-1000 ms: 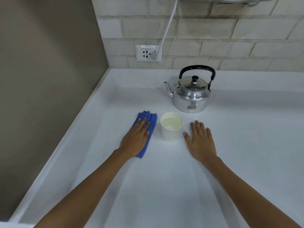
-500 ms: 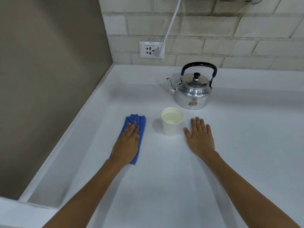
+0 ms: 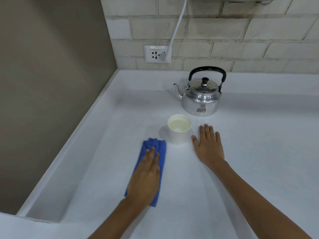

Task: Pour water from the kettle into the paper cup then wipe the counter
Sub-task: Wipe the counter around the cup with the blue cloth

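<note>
A steel kettle [image 3: 201, 99] with a black handle stands upright on the white counter [image 3: 250, 152], its spout pointing left. In front of it a white paper cup [image 3: 178, 133] holds water. My left hand [image 3: 146, 176] lies flat on a folded blue cloth [image 3: 155, 145], pressing it to the counter left of the cup. My right hand [image 3: 208, 144] rests palm down on the counter just right of the cup, fingers apart, holding nothing.
A brown side wall [image 3: 51, 83] borders the counter on the left. A brick back wall carries a white socket plate [image 3: 158, 54] with a white cable [image 3: 178, 21] plugged in. The counter's near left corner steps down at a raised ledge [image 3: 25, 223].
My left hand has slid the blue cloth toward me and away from the cup. The right hand, cup and kettle stay in place.
</note>
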Motion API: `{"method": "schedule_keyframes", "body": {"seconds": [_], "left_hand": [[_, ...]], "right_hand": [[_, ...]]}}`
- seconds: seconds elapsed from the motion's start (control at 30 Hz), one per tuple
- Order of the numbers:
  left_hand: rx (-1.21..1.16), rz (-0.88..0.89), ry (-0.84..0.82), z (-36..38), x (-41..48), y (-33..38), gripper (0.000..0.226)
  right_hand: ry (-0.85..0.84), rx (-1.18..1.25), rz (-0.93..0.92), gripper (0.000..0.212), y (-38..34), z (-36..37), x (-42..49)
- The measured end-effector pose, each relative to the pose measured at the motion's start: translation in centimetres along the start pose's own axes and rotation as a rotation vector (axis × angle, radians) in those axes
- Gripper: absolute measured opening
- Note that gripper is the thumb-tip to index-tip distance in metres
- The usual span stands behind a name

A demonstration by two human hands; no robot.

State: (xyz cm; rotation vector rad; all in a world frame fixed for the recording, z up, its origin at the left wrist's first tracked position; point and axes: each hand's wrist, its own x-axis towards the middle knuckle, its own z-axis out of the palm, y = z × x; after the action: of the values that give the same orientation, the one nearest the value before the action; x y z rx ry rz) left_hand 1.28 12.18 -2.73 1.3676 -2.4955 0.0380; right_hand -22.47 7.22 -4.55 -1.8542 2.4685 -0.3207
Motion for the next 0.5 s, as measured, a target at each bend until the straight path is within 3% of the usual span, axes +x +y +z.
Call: {"method": "schedule_keyframes", "body": {"seconds": [0.07, 0.23, 0.3, 0.37, 0.43, 0.5], "left_hand": [[0.066, 0.086, -0.112, 0.5, -0.5, 2.4, 0.048], [0.07, 0.094, -0.257, 0.2, -0.4, 5.7, 0.068], [-0.014, 0.12, -0.216, -0.3, -0.3, 6.2, 0.063], [-0.174, 0.112, -0.143, -1.0, -0.3, 5.8, 0.042], [-0.434, 0.004, -0.129, -1.7, 0.5, 4.2, 0.042], [-0.518, -0.06, -0.075, -1.3, 1.8, 1.6, 0.044]], "right_hand": [[0.003, 0.0, 0.0, 0.061, 0.0, 0.0, 0.1], [-0.003, 0.03, 0.004, 0.061, 0.1, 0.1, 0.1], [-0.009, 0.076, 0.003, 0.06, 0.2, -0.2, 0.1], [0.015, 0.189, 0.023, 0.056, 0.2, -1.0, -0.3], [0.113, 0.322, 0.049, 0.049, -0.2, -2.2, -1.1], [0.215, 0.413, 0.051, 0.045, -1.3, -3.4, -2.9]]}}
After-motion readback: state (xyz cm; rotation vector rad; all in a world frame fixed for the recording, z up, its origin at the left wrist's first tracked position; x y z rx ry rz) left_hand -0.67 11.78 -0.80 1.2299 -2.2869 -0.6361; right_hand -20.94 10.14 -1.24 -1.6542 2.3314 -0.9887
